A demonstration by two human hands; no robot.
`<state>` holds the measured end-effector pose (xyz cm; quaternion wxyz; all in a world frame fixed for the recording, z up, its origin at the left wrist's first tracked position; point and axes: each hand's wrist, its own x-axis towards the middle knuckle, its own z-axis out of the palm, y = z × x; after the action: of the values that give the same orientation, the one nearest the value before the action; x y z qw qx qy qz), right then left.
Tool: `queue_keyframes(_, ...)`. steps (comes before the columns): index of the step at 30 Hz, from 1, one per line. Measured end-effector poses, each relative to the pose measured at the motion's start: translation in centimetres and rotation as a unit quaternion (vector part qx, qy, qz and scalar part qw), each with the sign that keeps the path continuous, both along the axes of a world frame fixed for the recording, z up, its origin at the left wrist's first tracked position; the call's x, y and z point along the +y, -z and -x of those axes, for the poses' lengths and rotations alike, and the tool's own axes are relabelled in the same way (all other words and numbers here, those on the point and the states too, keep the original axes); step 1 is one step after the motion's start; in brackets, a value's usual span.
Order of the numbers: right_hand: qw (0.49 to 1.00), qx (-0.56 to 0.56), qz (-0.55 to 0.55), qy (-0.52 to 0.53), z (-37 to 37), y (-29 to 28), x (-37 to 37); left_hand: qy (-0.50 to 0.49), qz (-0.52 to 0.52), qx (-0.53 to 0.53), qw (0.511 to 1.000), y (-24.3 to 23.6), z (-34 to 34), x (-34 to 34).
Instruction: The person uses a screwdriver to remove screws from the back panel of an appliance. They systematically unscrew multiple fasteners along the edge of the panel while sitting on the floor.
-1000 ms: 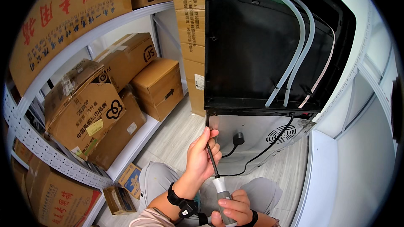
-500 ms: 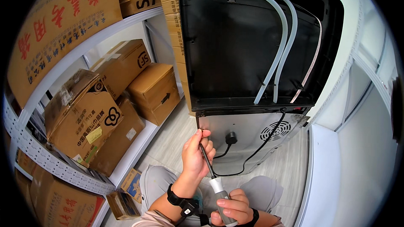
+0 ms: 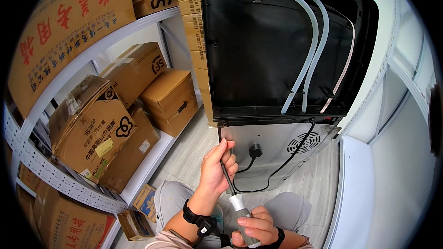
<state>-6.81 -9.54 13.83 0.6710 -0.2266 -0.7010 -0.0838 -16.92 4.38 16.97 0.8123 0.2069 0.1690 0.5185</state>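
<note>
A screwdriver (image 3: 237, 201) with a dark shaft, white collar and grey handle slants between my hands. My right hand (image 3: 259, 227) is wrapped round its handle, low in the view. Higher up, my left hand (image 3: 213, 169) has its fingers closed around the upper shaft. They hide the screwdriver's tip, so I cannot tell what it touches. The left fingertips are by the left edge of a silvery metal panel (image 3: 277, 161), the lower back of a tall appliance. Above it, the appliance's black upper back (image 3: 258, 55) shows its inside.
Two pale tubes (image 3: 310, 60) and a thin strip-like wire hang in the upper section. A black plug (image 3: 255, 150) and power cord run down the metal panel, beside a round vent. Cardboard boxes (image 3: 168, 99) fill the shelving at left. White framing (image 3: 355, 189) stands at right.
The appliance sits slightly farther right in the view, and my left hand has shifted slightly right and up with it. Both hands keep their hold on the screwdriver.
</note>
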Motion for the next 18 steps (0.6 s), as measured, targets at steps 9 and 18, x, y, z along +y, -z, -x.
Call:
queue_keyframes(9, 1.000, -0.015, 0.020, -0.009, -0.38, 0.00, -0.30, -0.063, -0.085, 0.141, 0.984, -0.28, -0.56, -0.07)
queue_keyframes(18, 1.000, -0.005, 0.004, -0.004, -0.23, 0.34, -0.15, 0.089, 0.065, -0.122, 0.986, -0.59, 0.20, -0.22)
